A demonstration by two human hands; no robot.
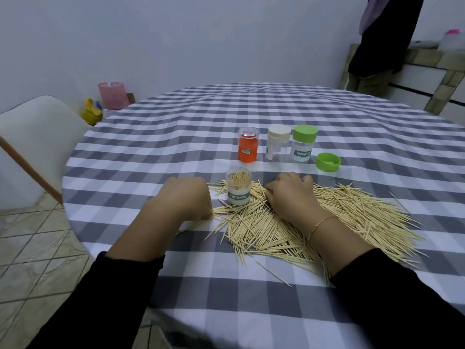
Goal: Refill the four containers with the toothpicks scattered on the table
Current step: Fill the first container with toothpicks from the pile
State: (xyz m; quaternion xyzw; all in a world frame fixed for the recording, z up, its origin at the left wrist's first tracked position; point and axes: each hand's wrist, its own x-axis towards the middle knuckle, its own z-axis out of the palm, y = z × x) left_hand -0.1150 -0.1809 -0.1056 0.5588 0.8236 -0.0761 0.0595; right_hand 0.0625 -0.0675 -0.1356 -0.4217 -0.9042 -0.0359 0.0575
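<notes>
Your two hands work a spill of toothpicks [289,227] strewn across the checked tablecloth [176,137], the pile fanning from just left of the open container [238,188] out to the right past your right wrist. Your left hand [187,197] is curled knuckles-up at the pile's left fringe and looks to be pinching a small bundle of sticks against the cloth, though the fingertips are hidden beneath the hand. Your right hand [289,195] lies on top of the heap just right of that container, fingers bent down into the sticks; whether it has any gathered you cannot tell from here. The open container stands upright between your hands, already bristling with sticks near its rim, its green lid [328,161] resting apart to the right. Behind it, an orange container [248,145], a white-capped container [278,143] and a green-capped container [304,144] stand in a row, all capped. Expect the sticks to be almost weightless, stiff, thin enough to snap, sharp at both ends, and prone to roll and cross. Rake them parallel, then pinch a bundle around its middle so it drops in lengthwise.
</notes>
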